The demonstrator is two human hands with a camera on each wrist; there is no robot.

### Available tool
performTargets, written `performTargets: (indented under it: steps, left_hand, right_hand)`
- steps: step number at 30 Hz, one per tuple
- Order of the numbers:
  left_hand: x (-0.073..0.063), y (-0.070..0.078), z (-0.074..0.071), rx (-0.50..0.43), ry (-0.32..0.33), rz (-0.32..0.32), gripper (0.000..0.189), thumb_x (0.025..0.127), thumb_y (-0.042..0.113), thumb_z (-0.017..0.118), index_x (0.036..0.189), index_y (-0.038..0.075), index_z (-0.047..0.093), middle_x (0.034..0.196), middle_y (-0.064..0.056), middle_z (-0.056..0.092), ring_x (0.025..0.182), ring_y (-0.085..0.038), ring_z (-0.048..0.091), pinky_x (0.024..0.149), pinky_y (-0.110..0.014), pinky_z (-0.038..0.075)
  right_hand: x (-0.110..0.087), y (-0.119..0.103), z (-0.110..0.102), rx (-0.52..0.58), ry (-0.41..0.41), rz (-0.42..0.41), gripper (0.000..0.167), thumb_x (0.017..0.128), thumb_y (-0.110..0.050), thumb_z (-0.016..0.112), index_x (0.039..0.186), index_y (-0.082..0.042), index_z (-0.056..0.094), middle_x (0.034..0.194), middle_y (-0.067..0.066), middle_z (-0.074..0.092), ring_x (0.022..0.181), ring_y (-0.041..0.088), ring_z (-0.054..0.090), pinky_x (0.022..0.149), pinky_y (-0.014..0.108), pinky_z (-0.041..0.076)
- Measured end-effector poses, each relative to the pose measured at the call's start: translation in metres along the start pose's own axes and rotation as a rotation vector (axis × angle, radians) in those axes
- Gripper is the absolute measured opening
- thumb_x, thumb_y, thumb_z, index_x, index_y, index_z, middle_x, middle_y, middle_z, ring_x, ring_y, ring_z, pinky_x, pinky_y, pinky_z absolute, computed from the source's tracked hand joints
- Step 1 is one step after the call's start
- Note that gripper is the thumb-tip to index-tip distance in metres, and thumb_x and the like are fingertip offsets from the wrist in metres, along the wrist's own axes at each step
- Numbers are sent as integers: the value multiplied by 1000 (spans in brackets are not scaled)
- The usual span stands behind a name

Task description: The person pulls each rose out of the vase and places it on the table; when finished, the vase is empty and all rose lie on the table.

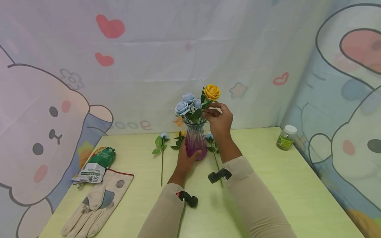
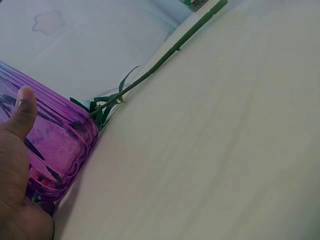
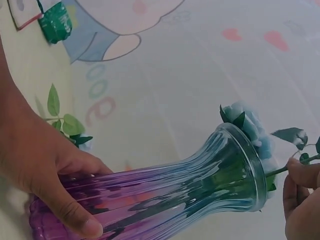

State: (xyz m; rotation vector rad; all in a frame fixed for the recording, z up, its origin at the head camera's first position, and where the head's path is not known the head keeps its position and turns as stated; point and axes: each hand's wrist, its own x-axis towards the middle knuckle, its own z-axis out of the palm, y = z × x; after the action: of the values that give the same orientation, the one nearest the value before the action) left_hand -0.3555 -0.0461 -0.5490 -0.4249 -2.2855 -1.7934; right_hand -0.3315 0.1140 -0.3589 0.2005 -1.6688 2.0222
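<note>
A glass vase, purple below and bluish clear above, stands upright on the table. My left hand grips its lower part, with the thumb across the purple glass in the left wrist view. Light blue roses with green leaves rise from the vase mouth. Above the rim, my right hand pinches the stem of a yellow rose, whose bloom stands higher than the blue ones. In the right wrist view the green stem runs from those fingertips to the vase's mouth.
Single blue roses lie left and right of the vase, and a yellow flower lies behind it. Work gloves and a green-and-white packet occupy the table's left. A white-capped jar stands at the back right, before a printed cloth.
</note>
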Motion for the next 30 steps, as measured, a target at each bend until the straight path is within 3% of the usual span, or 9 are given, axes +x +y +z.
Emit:
performTargets:
  steps: [4,6,11,14,16,20,24,30]
  left_hand:
    - [0,2,0,11,-4,3,102,97,29,85,175,10,21,177,-17,35,165,-37,34,138,-54,25]
    - [0,2,0,22,-4,5,102,97,30,85,174,11,21,176,-18,36,165,-37,35,138,-54,25]
    - [1,1,0,40,-12,-2,101,98,30,84,175,12,21,176,-17,36,164,-36,36,138,-53,26]
    - [0,0,0,43,-11,-7,101,98,30,84,175,13,20,176,-17,36,164,-36,36,138,-53,27]
    - [1,-1,0,40,-7,-4,101,98,30,84,175,12,21,176,-17,36,164,-36,37,138,-54,27]
    - [1,-2,0,21,-4,13,100,98,29,84,174,10,22,175,-18,38,163,-38,39,137,-55,28]
    - [0,-2,0,7,-6,17,99,98,28,84,174,10,22,174,-20,39,162,-39,39,136,-57,28]
    - [-1,-1,-1,17,-6,-3,100,98,31,84,175,12,21,176,-18,37,164,-38,37,137,-57,27]
  right_hand:
    - [1,-3,0,-40,41,-17,20,98,6,76,118,9,70,126,1,64,102,6,72,103,28,62]
    - [2,-4,0,-66,51,-32,14,99,5,75,112,12,72,132,2,59,105,8,69,102,27,62]
    - [2,-5,-1,-68,4,-29,12,107,-3,67,116,6,66,130,8,61,108,33,76,95,30,66]
    - [1,-7,-2,-70,-24,-49,12,110,-5,62,118,3,61,124,11,61,106,40,77,94,33,67]
    - [1,-9,-3,-77,-27,-55,10,110,-5,62,116,3,61,117,13,63,103,36,78,97,34,67]
    - [1,-14,-3,-100,-15,9,11,108,0,64,117,6,67,121,13,66,108,25,75,105,38,64]
    - [2,-19,-4,-166,-5,58,19,104,7,66,122,9,70,133,19,64,121,28,69,110,43,60]
    - [3,-20,-6,-117,0,102,19,104,6,67,122,10,70,126,14,66,106,22,74,105,41,63]
